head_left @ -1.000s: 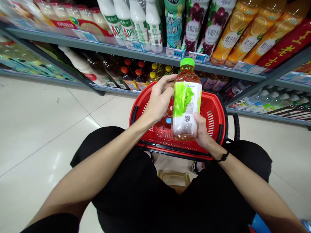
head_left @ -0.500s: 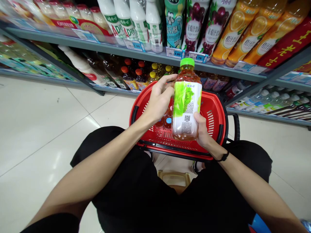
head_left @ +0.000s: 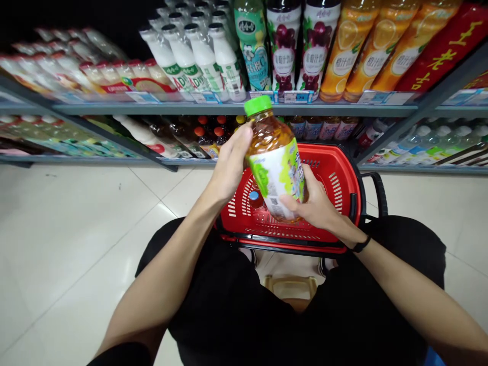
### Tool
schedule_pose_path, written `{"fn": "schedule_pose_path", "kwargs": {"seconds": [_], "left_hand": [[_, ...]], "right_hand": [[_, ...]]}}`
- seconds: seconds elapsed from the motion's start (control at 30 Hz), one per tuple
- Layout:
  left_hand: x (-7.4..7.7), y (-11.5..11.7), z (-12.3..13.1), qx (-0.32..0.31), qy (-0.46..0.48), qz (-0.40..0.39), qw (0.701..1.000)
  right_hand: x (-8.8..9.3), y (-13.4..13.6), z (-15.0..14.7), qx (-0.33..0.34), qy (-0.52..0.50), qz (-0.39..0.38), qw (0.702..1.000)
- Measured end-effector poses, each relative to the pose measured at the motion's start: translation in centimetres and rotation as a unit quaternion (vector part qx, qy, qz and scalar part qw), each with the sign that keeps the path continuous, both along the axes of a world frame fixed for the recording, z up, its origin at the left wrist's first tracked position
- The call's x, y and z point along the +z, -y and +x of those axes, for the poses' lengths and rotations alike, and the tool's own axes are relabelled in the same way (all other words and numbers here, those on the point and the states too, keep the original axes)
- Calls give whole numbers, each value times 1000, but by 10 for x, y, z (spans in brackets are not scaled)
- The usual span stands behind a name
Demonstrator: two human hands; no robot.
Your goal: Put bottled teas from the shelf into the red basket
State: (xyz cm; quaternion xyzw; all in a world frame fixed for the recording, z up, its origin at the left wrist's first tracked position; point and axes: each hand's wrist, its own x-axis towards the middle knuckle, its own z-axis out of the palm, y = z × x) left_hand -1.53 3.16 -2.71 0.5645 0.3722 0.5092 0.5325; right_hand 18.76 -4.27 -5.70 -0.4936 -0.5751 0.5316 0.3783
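Stocked shelving [head_left: 190, 109] and a pale tiled floor [head_left: 76, 229] form the setting. The right hand [head_left: 316, 203] is clamped on the lower part of a bottle [head_left: 269, 175], its thumb laid across the label and its other fingers along the far right side, partly hidden. The left hand [head_left: 231, 162] is positioned at the bottle's shoulder, thumb at the left edge below the green cap [head_left: 258, 104]; its remaining fingers are hidden, so whether they are clamped cannot be told. The bottle contains amber liquid, carries a white and green label, and is tilted with the cap toward the upper left. It is located above a red basket [head_left: 322, 161] with slotted walls and a black handle [head_left: 381, 195] at the right. Inside the basket, a small bottle with a blue cap [head_left: 254, 195] is visible beside the larger bottle's lower end. A black band [head_left: 361, 245] encircles the right wrist. Black trousers [head_left: 224, 290] flank the near side of the basket, with a tan stool [head_left: 292, 280] visible between the legs. Beyond the basket, the upper shelf supports white bottles [head_left: 198, 63], purple-labelled bottles [head_left: 282, 51] and orange bottles [head_left: 346, 61], left to right.
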Motion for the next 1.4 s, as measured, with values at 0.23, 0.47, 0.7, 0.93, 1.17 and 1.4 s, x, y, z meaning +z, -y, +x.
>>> {"fn": "schedule_pose_path", "kwargs": {"seconds": [0.23,0.47,0.7,0.93,1.17,1.4], "left_hand": [[9,7,2,-24,-61,-22,998],[0,21,10,-58,-158,-69,983],[-16,49,13,-37,-286,-89,953],[-33,49,9,-49,-492,-27,869],[-63,46,12,-89,-630,23,771],[-90,50,13,-97,-716,44,690]], "right_hand": [[1,2,-7,-21,191,38,981],[-22,11,2,54,209,-32,976],[-23,20,26,214,306,-77,924],[-12,13,37,312,517,-105,790],[-14,4,32,307,520,-130,787],[-3,7,33,320,504,-119,793]]}}
